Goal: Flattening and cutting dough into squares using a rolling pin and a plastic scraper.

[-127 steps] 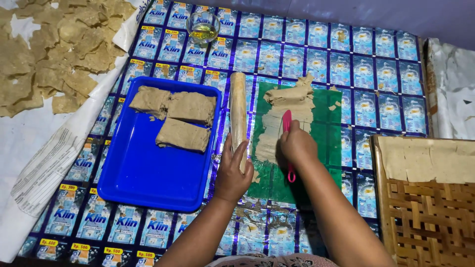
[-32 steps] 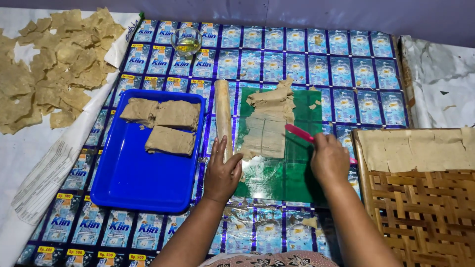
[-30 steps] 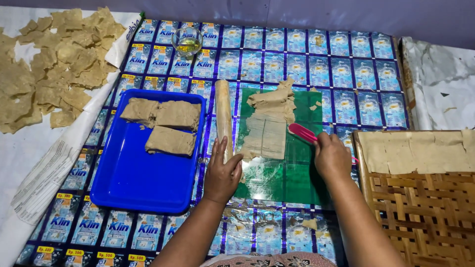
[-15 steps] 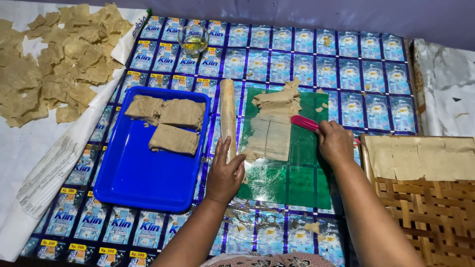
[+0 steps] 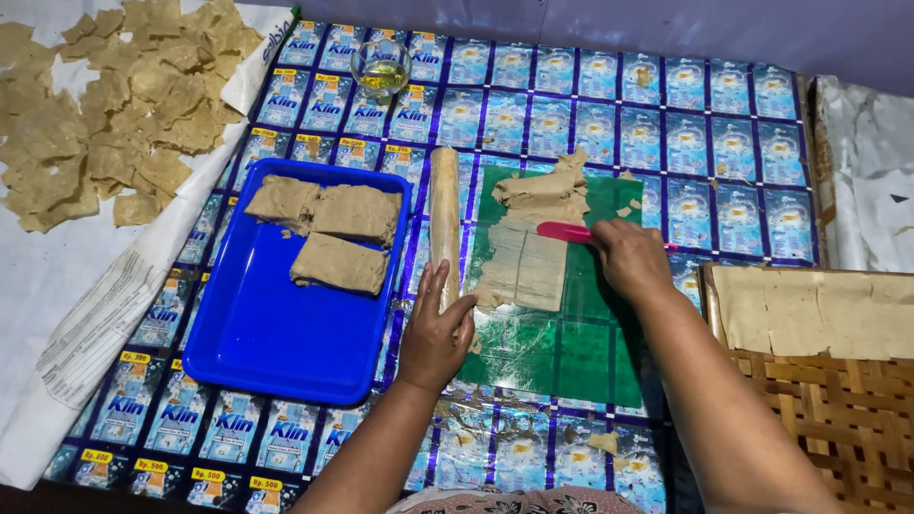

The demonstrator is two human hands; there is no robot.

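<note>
Right of the blue tray (image 5: 276, 352), on the green sheet (image 5: 562, 352), sits the rolled-out dough slab (image 5: 526, 266), thin and scored into strips, with a ragged lump of offcuts piled at its 12 o'clock end. Right hand (image 5: 628, 259) is closed around a pink knife (image 5: 564, 231), blade lying at the slab's 2 o'clock corner. Left hand (image 5: 433, 328) rests half-curled on the near end of the wooden rolling pin (image 5: 444, 221), fingers loosely wrapped, just beside the slab's 9 o'clock edge. Honestly that dough looks soft, floppy and a bit oily, light but easy to tear, so I'd lift a strip from underneath at one end, not pinch the middle. Three thicker blocks (image 5: 328, 233) wait in the tray, dried pieces (image 5: 114, 114) lie at 10 o'clock, and a small glass of oil (image 5: 381, 69) stands at 12.
</note>
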